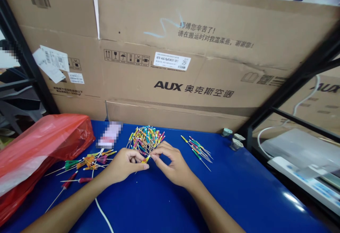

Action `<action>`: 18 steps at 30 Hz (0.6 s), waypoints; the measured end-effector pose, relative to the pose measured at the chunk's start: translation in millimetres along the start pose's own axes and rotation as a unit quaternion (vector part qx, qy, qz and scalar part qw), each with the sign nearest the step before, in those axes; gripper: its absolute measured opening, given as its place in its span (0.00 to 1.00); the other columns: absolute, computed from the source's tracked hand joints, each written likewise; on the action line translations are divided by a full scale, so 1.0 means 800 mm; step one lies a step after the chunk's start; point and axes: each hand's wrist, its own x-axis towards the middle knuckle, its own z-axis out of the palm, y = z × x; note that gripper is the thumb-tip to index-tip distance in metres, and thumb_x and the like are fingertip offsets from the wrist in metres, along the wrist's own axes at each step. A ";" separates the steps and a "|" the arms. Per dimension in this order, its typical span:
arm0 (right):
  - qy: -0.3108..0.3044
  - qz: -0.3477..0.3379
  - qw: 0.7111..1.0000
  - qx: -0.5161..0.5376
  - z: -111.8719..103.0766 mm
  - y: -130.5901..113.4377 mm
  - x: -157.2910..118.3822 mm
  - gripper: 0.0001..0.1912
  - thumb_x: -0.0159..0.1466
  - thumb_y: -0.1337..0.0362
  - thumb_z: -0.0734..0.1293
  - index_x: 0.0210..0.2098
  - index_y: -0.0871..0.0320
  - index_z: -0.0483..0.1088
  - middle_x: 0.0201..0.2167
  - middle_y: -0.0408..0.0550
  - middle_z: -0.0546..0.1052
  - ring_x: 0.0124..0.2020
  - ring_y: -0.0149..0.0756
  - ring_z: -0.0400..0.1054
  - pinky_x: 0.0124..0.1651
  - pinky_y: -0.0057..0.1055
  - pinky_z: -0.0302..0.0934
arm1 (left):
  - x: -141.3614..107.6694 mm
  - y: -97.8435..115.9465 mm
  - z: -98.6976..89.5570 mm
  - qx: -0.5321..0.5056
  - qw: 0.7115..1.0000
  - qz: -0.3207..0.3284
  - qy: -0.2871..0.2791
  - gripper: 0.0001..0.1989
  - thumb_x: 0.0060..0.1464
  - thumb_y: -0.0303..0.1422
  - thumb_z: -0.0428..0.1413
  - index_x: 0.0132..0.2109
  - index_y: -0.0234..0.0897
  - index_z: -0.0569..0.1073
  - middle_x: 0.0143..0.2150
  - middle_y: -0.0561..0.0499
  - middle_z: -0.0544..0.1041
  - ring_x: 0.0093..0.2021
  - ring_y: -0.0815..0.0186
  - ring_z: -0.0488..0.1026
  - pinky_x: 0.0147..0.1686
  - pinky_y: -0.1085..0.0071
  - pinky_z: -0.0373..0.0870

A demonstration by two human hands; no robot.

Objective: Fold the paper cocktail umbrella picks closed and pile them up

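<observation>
Yellow paper cocktail pick (pixel 146 159) observed pinched between left hand (pixel 124 164) and right hand (pixel 171 163), just below heaped coloured picks (pixel 145 140).

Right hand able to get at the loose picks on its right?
Probably yes: the right hand sits close to those coloured picks, with only blue tabletop between them. Nothing stands in the way.
</observation>
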 end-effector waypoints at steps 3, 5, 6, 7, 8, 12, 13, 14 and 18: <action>0.000 0.019 0.999 0.040 0.000 0.000 0.000 0.06 0.68 0.63 0.65 0.41 0.55 0.74 0.35 0.48 0.75 0.39 0.37 0.68 0.47 0.36 0.61 | -0.001 0.002 0.000 0.005 1.000 0.002 0.007 0.15 0.45 0.42 0.67 0.32 0.33 0.79 0.22 0.55 0.72 0.21 0.73 0.60 0.21 0.76 0.52; -0.002 0.047 0.996 0.076 0.003 0.002 0.000 0.07 0.69 0.62 0.64 0.39 0.55 0.74 0.35 0.48 0.75 0.39 0.36 0.68 0.46 0.35 0.61 | -0.002 0.002 0.001 0.011 1.000 0.007 0.014 0.15 0.45 0.42 0.67 0.32 0.33 0.79 0.22 0.55 0.72 0.20 0.73 0.58 0.21 0.76 0.51; -0.003 0.062 0.994 0.094 0.004 0.004 0.001 0.08 0.69 0.61 0.64 0.38 0.56 0.74 0.36 0.48 0.76 0.38 0.36 0.68 0.45 0.35 0.62 | -0.003 0.003 0.001 0.015 1.000 0.010 0.018 0.15 0.45 0.41 0.67 0.32 0.33 0.79 0.22 0.55 0.71 0.20 0.74 0.58 0.21 0.76 0.51; -0.004 0.075 0.991 0.112 0.006 0.006 0.001 0.08 0.69 0.60 0.65 0.38 0.56 0.74 0.36 0.48 0.76 0.37 0.36 0.68 0.44 0.34 0.62 | -0.003 0.003 0.001 0.019 0.999 0.013 0.022 0.14 0.45 0.41 0.67 0.32 0.33 0.79 0.21 0.56 0.70 0.20 0.74 0.57 0.21 0.76 0.50; -0.005 0.086 0.988 0.128 0.008 0.008 0.001 0.08 0.68 0.60 0.65 0.38 0.56 0.74 0.35 0.47 0.76 0.36 0.35 0.68 0.43 0.33 0.62 | -0.004 0.003 0.002 0.023 0.999 0.017 0.026 0.14 0.45 0.41 0.67 0.32 0.33 0.79 0.21 0.56 0.70 0.20 0.74 0.57 0.21 0.76 0.50; -0.012 0.105 0.979 0.176 0.016 0.016 0.002 0.08 0.65 0.58 0.69 0.37 0.56 0.73 0.31 0.45 0.74 0.32 0.33 0.65 0.38 0.31 0.62 | -0.005 0.004 0.001 0.037 0.998 0.029 0.034 0.13 0.47 0.41 0.66 0.33 0.33 0.80 0.21 0.56 0.69 0.21 0.73 0.57 0.21 0.76 0.50; -0.013 0.108 0.977 0.181 0.018 0.017 0.002 0.08 0.65 0.58 0.69 0.36 0.57 0.73 0.30 0.44 0.73 0.32 0.33 0.65 0.38 0.31 0.62 | -0.005 0.005 0.001 0.039 0.998 0.031 0.034 0.13 0.48 0.41 0.65 0.34 0.33 0.80 0.21 0.56 0.69 0.21 0.73 0.57 0.21 0.76 0.50; -0.012 0.109 0.977 0.183 0.019 0.018 0.002 0.08 0.64 0.58 0.70 0.36 0.57 0.73 0.30 0.44 0.73 0.32 0.33 0.65 0.38 0.31 0.62 | -0.005 0.005 0.000 0.041 0.998 0.033 0.033 0.13 0.48 0.41 0.65 0.34 0.33 0.80 0.21 0.56 0.69 0.21 0.73 0.57 0.21 0.76 0.50; 0.001 0.109 0.980 0.166 0.019 0.017 0.001 0.08 0.64 0.58 0.70 0.36 0.57 0.73 0.30 0.45 0.73 0.32 0.33 0.65 0.37 0.31 0.62 | -0.005 0.006 0.001 0.046 0.998 0.040 0.034 0.13 0.49 0.41 0.65 0.34 0.34 0.80 0.22 0.55 0.70 0.21 0.73 0.58 0.22 0.76 0.51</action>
